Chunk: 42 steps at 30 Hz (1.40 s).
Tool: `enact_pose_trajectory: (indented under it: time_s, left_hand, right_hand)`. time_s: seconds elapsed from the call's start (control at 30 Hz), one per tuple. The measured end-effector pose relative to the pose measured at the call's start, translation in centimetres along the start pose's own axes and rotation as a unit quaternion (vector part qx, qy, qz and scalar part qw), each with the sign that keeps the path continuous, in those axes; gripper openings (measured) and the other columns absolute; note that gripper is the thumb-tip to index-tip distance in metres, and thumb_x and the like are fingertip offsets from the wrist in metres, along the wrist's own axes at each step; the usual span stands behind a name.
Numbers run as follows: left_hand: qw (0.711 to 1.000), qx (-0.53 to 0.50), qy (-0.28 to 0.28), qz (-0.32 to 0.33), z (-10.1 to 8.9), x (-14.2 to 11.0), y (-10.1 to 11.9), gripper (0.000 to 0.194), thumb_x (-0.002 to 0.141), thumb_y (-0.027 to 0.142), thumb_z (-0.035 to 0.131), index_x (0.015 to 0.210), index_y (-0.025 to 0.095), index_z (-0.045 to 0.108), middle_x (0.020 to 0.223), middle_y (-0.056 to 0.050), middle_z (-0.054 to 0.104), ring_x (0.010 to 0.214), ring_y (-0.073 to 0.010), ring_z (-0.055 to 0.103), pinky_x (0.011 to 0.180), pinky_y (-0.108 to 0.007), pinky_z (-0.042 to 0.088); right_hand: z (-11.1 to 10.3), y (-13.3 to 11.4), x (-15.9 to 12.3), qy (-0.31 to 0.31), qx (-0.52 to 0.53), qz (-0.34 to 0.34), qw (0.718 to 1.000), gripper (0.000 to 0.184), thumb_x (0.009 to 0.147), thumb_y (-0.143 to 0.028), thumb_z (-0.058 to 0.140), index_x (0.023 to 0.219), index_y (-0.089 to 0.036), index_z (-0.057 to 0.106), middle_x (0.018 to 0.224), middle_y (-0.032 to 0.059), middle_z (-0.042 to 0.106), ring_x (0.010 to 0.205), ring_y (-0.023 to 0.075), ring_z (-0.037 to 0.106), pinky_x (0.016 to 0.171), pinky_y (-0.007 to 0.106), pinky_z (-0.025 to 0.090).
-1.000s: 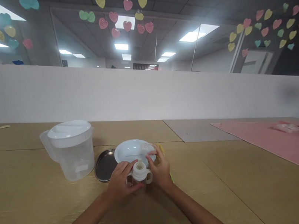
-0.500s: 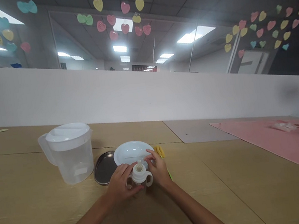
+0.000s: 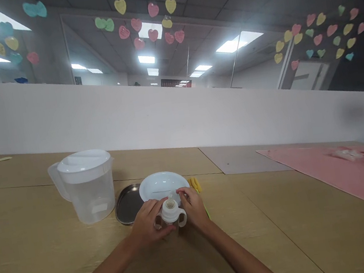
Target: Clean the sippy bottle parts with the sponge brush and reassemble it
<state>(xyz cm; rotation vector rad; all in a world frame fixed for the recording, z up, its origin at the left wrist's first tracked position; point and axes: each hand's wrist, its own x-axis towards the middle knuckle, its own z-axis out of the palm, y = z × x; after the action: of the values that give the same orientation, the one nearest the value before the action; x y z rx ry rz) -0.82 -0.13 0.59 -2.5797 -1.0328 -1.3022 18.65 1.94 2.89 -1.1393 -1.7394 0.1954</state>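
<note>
A baby bottle with a white collar, a clear nipple and two side handles stands upright in front of me. My left hand wraps round its left side, thumb low at the front and fingers near the collar. Just right of the nipple is my right hand, its fingers curled together in a pinch; anything between the fingertips is too small to make out. Behind the bottle sits a white bowl, partly covered by both hands.
A lidded clear pitcher stands at the left, beside a dark metal tray. Behind my right hand lies a yellow item with a green handle, partly hidden. A pink mat covers the table's right side, and a white wall rises behind.
My right hand's fingers, spread apart before, have drawn together beside the nipple. The left hand keeps its grip on the bottle.
</note>
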Motion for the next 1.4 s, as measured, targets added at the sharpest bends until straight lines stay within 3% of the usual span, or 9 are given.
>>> enact_pose_trajectory:
  time_s: [0.17, 0.3, 0.47, 0.8, 1.07, 1.13, 1.2, 1.27, 1.4]
  left_hand:
    - [1.0, -0.019, -0.017, -0.011, -0.2, 0.1, 0.3, 0.06, 0.076, 0.049, 0.06, 0.124, 0.018, 0.047, 0.104, -0.011, 0.061, 0.094, -0.0248, 0.058, 0.083, -0.038, 0.047]
    - [0.998, -0.046, -0.022, -0.036, -0.4, 0.1, 0.6, 0.054, 0.074, 0.038, 0.062, 0.123, 0.02, 0.047, 0.112, -0.01, 0.06, 0.101, -0.0256, 0.057, 0.09, -0.042, 0.046]
    - [0.995, -0.085, -0.014, -0.047, -0.3, 0.0, 0.7, 0.059, 0.07, 0.03, 0.063, 0.125, 0.021, 0.045, 0.118, -0.009, 0.059, 0.108, -0.0251, 0.055, 0.094, -0.042, 0.044]
    - [0.961, -0.223, -0.036, -0.158, -0.8, 0.3, 0.8, 0.079, 0.068, 0.038, 0.071, 0.136, 0.023, 0.033, 0.109, -0.009, 0.06, 0.102, -0.0258, 0.057, 0.091, -0.043, 0.044]
    - [0.953, -0.263, -0.055, -0.14, -0.9, 0.4, 0.5, 0.084, 0.068, 0.044, 0.072, 0.136, 0.021, 0.029, 0.118, -0.011, 0.056, 0.107, -0.0254, 0.054, 0.094, -0.042, 0.042]
    - [0.956, -0.251, -0.047, -0.143, -0.8, 0.4, 0.5, 0.083, 0.068, 0.046, 0.071, 0.135, 0.02, 0.031, 0.116, -0.011, 0.056, 0.103, -0.0243, 0.055, 0.091, -0.04, 0.043]
    - [0.962, -0.228, -0.043, -0.147, -0.7, 0.4, 0.5, 0.082, 0.068, 0.048, 0.07, 0.135, 0.019, 0.032, 0.113, -0.01, 0.056, 0.101, -0.0238, 0.055, 0.09, -0.039, 0.044]
    - [0.967, -0.208, -0.04, -0.144, -0.6, 0.3, 0.5, 0.082, 0.068, 0.049, 0.069, 0.135, 0.018, 0.032, 0.114, -0.011, 0.055, 0.102, -0.0242, 0.055, 0.091, -0.039, 0.043]
    - [0.971, -0.194, -0.04, -0.131, -0.5, 0.1, 0.4, 0.082, 0.07, 0.048, 0.068, 0.137, 0.018, 0.03, 0.123, -0.013, 0.051, 0.107, -0.0255, 0.053, 0.094, -0.04, 0.042]
  right_hand:
    - [-1.0, -2.2, -1.0, 0.001, 0.064, -0.101, 0.993, 0.03, 0.093, -0.035, 0.034, 0.094, -0.021, 0.061, 0.092, 0.0048, 0.064, 0.092, 0.0194, 0.058, 0.083, 0.037, 0.044]
    - [-0.5, -3.7, -2.2, 0.004, 0.06, -0.171, 0.983, 0.032, 0.083, -0.044, 0.052, 0.104, -0.02, 0.055, 0.098, 0.0077, 0.062, 0.092, 0.0224, 0.058, 0.079, 0.037, 0.046]
    - [0.4, -4.4, -2.4, 0.05, 0.048, -0.122, 0.99, 0.035, 0.07, -0.038, 0.068, 0.097, -0.022, 0.053, 0.093, 0.0048, 0.062, 0.085, 0.0204, 0.059, 0.073, 0.033, 0.049]
    - [-0.6, -4.7, -1.3, -0.027, 0.16, -0.026, 0.986, 0.033, 0.062, -0.034, 0.074, 0.086, -0.02, 0.057, 0.086, 0.0025, 0.065, 0.08, 0.0184, 0.062, 0.073, 0.031, 0.052]
    - [-1.6, -3.4, 0.2, -0.207, 0.362, 0.026, 0.909, 0.038, 0.067, -0.034, 0.073, 0.101, -0.021, 0.061, 0.105, 0.007, 0.066, 0.1, 0.0221, 0.062, 0.084, 0.037, 0.051]
    - [-1.7, -2.8, 0.8, -0.166, 0.335, 0.028, 0.927, 0.038, 0.067, -0.03, 0.071, 0.103, -0.021, 0.063, 0.109, 0.0078, 0.065, 0.104, 0.0227, 0.059, 0.091, 0.039, 0.047]
    - [-1.7, -2.0, 1.3, -0.051, 0.27, 0.046, 0.96, 0.029, 0.069, -0.029, 0.067, 0.096, -0.019, 0.065, 0.103, 0.0083, 0.067, 0.1, 0.0226, 0.06, 0.093, 0.041, 0.045]
    - [-1.6, -1.3, 1.5, 0.056, 0.226, 0.079, 0.969, 0.021, 0.073, -0.033, 0.062, 0.087, -0.017, 0.066, 0.09, 0.0084, 0.068, 0.089, 0.022, 0.063, 0.087, 0.04, 0.048]
    - [-1.7, -1.7, 0.9, 0.089, 0.221, 0.064, 0.969, 0.028, 0.081, -0.041, 0.054, 0.089, -0.016, 0.064, 0.087, 0.0084, 0.067, 0.083, 0.0211, 0.063, 0.077, 0.036, 0.05]
